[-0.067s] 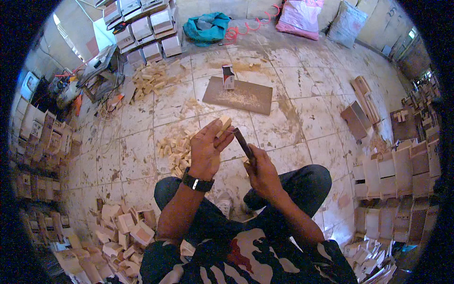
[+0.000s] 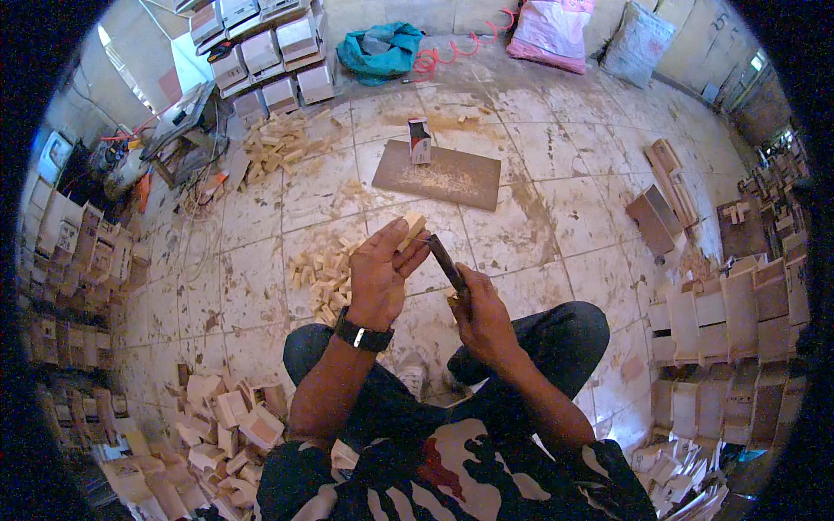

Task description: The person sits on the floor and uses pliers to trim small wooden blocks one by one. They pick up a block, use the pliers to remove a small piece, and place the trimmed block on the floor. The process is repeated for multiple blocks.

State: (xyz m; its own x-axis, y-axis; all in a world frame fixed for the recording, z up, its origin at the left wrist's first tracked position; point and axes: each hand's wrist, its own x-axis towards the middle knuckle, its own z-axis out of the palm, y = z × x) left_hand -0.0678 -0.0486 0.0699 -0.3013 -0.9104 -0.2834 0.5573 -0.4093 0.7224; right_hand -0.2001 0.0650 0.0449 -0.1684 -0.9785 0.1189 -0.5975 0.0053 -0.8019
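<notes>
My left hand [image 2: 379, 271] is raised over the floor in front of my lap, its fingers closed around a small pale wooden block [image 2: 416, 227]. A thin bright line, too fine to name, shows between the left fingertips and the tip of a dark bar-shaped tool [image 2: 446, 263]. That tool slants up and left from my right hand [image 2: 480, 318], which is wrapped around its lower end. A bit of pale wood shows beside the right fingers. Fingers partly hide the block. Below the left hand, a heap of small wooden blocks [image 2: 323, 282] lies on the tiles.
Ahead, a brown board [image 2: 460, 178] carries wood shavings and a small upright carton [image 2: 420, 143]. More wood pieces [image 2: 276, 146] lie at the far left, and a larger pile [image 2: 230, 417] sits by my left side. Stacked wooden boxes [image 2: 730, 321] line the right.
</notes>
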